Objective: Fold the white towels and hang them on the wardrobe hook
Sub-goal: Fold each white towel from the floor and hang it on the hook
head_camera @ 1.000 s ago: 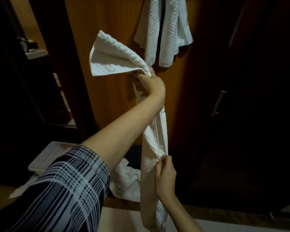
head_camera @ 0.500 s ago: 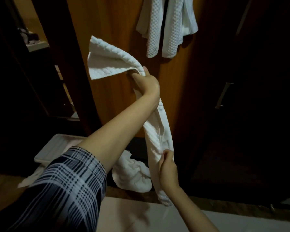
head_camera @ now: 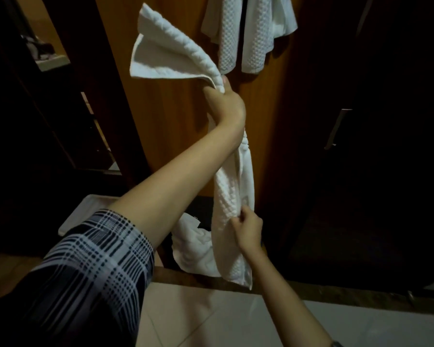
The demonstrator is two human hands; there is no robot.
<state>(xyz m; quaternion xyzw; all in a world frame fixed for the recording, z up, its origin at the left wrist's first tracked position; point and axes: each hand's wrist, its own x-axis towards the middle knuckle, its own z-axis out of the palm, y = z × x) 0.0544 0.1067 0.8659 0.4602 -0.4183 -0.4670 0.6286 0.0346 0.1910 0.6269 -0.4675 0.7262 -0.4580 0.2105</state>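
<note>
Partly done: white waffle-weave towel (head_camera: 248, 33) already hanging, top centre. Second white textured towel (head_camera: 233, 196) mid-frame, bunched lengthwise, gripped high by left hand (head_camera: 226, 101), pinched low by right hand (head_camera: 248, 229). Crumpled white towel (head_camera: 193, 249) below, unfolded.

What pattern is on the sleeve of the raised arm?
The sleeve is a dark and white plaid check, seen in the head view.

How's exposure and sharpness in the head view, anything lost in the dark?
Head view: dim and warm; the held towel and hung towels read bright, weave visible. Right wardrobe door near black, only its handle showing. Plaid sleeve soft; wide-angle bends the edges.
</note>
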